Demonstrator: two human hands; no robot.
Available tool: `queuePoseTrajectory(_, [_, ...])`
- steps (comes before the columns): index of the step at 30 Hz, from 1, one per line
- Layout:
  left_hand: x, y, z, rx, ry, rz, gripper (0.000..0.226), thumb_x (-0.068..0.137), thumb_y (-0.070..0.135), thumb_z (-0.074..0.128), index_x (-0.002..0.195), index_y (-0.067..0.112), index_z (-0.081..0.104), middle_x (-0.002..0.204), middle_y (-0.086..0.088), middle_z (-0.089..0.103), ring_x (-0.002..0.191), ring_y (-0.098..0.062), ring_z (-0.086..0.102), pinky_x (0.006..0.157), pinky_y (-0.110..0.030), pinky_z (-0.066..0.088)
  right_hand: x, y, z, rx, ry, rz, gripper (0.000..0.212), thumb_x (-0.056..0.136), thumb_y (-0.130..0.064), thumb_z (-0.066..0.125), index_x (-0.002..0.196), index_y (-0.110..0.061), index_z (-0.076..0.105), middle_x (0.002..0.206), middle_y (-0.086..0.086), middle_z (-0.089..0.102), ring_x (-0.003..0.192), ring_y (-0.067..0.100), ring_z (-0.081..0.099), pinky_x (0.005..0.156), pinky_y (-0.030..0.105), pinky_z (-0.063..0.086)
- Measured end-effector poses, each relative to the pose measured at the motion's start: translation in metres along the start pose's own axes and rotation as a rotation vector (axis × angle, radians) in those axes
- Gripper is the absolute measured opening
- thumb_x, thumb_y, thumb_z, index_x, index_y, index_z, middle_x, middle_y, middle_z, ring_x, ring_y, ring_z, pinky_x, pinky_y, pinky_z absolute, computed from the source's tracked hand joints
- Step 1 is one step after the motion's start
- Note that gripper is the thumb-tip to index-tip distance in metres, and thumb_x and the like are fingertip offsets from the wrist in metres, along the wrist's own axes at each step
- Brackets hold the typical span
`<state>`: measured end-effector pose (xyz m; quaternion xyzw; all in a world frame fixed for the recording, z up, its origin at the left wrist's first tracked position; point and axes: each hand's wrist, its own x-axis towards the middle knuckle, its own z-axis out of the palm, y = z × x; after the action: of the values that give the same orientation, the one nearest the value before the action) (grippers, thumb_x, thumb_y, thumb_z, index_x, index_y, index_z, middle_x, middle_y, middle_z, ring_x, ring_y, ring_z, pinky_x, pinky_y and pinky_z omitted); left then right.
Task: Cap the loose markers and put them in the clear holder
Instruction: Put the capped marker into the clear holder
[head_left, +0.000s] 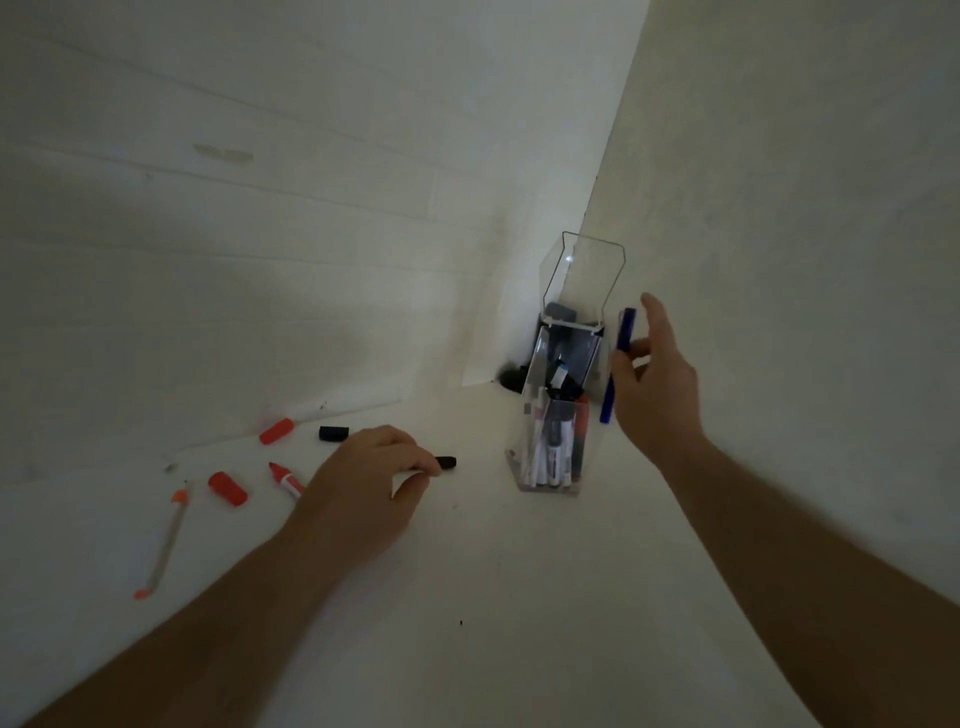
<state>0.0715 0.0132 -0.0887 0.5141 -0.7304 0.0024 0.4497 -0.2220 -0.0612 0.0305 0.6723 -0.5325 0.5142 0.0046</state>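
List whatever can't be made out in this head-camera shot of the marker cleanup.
- Black marker: only its end shows; the left hand covers the rest.
- Red marker: its rear end runs under the same hand.
- Blue marker: its middle is hidden by the right hand; whether it is capped is unclear.
- Clear holder: the pens inside overlap in dim light, too blurred to count.
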Motion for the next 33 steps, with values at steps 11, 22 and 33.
queuePoseTrajectory(11, [-0.002, 0.002, 0.003, 0.023, -0.108, -0.011, 0.016, 0.086, 0.030, 0.067, 0.092, 0.045, 0.069, 0.098, 0.026, 0.056, 0.097, 0.001, 0.051, 0.086, -0.026, 0.043, -0.009, 0.016, 0.016, -0.307, -0.207, -0.117, 0.026, 0.101, -0.022, 0.057, 0.126, -0.029, 0.060, 0.093, 0.004, 0.074, 0.063, 0.012, 0.059, 0.059, 0.025, 0.043])
queuePoseTrajectory(22, [-0.001, 0.001, 0.002, 0.091, -0.107, -0.045, 0.016, 0.086, 0.028, 0.068, 0.093, 0.042, 0.072, 0.097, 0.023, 0.060, 0.096, -0.007, 0.055, 0.087, -0.030, 0.047, -0.026, 0.001, 0.024, -0.155, 0.060, -0.202, 0.046, 0.093, 0.004, 0.044, 0.130, -0.013, 0.065, 0.111, 0.006, 0.060, 0.096, 0.022, 0.057, 0.082, 0.032, 0.047])
queuePoseTrajectory(33, [0.006, -0.049, -0.046, 0.586, 0.083, -0.366, 0.032, 0.087, 0.020, 0.055, 0.106, 0.039, 0.072, 0.108, 0.005, 0.070, 0.101, -0.030, 0.056, 0.087, -0.039, 0.047, -0.098, -0.049, 0.164, -0.192, -0.741, -0.129, 0.045, 0.100, -0.046, 0.050, 0.144, -0.038, 0.050, 0.145, -0.004, 0.045, 0.132, 0.027, 0.037, 0.106, 0.044, 0.041])
